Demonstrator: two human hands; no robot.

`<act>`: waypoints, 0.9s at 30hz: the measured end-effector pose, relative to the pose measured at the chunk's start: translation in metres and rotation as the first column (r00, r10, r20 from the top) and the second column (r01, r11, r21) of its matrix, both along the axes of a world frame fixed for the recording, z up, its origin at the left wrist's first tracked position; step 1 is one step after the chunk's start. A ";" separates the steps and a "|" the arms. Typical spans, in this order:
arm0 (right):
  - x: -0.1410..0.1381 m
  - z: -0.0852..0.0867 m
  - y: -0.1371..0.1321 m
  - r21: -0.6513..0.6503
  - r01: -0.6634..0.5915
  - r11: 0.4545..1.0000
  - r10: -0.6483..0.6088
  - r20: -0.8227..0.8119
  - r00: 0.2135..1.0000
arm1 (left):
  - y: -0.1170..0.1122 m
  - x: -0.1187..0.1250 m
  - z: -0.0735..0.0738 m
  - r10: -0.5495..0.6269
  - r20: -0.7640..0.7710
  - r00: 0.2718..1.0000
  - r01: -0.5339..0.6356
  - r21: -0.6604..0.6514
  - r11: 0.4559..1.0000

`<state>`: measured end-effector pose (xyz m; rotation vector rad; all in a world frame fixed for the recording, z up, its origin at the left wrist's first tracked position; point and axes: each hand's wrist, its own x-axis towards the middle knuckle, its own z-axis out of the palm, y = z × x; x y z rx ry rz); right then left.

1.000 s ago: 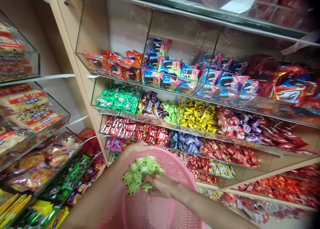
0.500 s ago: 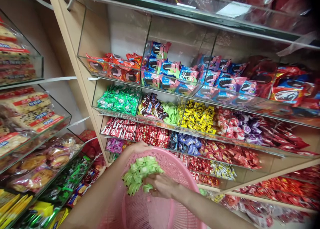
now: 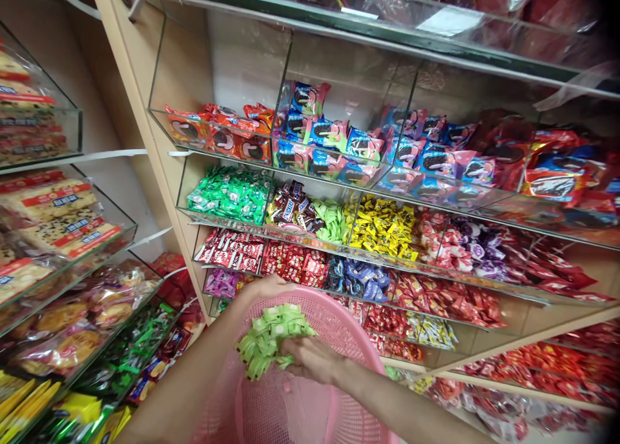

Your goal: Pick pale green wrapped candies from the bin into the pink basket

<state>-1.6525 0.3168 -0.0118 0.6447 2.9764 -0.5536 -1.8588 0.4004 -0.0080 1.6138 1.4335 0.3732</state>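
A pink plastic basket [image 3: 339,331] is held low in front of a candy shelf. My left hand [image 3: 264,287] grips its far rim, arm running up from below. Inside lies a heap of light green wrapped candies [image 3: 268,335]. My right hand [image 3: 312,359] reaches in from the right, fingers curled on the candies at the heap's right side. On the shelf above, a small pile of the same light green candies [image 3: 330,218] sits in a glass bin beside brown chocolate bars [image 3: 292,207].
Glass bins on a wooden shelf [image 3: 159,153] hold bright green candies [image 3: 230,192], yellow candies [image 3: 382,224], red wafer bars [image 3: 232,247] and blue cookie packs [image 3: 329,134]. Another glass rack [image 3: 72,237] with packaged cakes stands at the left.
My right hand's fingers have shifted slightly among the green candies in the basket. The left hand and basket stay put.
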 end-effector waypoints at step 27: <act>0.001 0.000 -0.002 -0.056 0.024 0.998 -0.024 0.011 1.000 | -0.002 0.001 -0.004 -0.048 -0.052 0.997 0.050 0.039 0.998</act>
